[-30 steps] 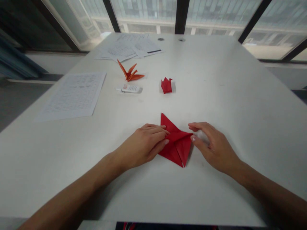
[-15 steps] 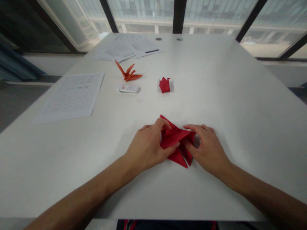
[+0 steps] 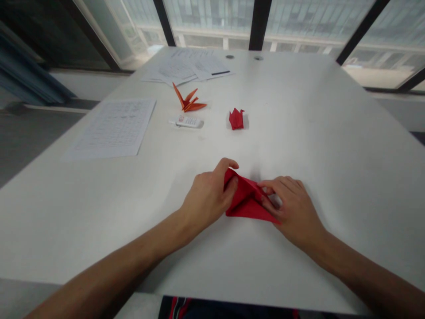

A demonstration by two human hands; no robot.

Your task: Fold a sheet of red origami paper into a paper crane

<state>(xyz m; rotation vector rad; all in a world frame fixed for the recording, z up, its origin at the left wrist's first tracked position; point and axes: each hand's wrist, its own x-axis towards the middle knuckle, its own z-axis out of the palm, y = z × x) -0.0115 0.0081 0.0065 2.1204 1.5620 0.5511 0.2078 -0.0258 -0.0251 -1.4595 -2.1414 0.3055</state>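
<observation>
Between my two hands, close to the white table's near side, is a partly folded sheet of red origami paper. My left hand grips its left side, with the thumb on the front face and the index finger arched over the upper left corner. On the right, my right hand pinches the paper between thumb and fingers. The folds stand a little open in the middle, and a long straight edge runs along the bottom. My fingers hide parts of both ends.
Beyond my hands stands a small red folded-paper bird. To its left are an orange paper crane and a white glue tube. A printed sheet lies at the left, and more papers lie at the back by the windows.
The red paper has been turned and reshaped: the two points facing me have given way to a straight lower edge. My left thumb has moved up its face. The whole view has shifted slightly.
</observation>
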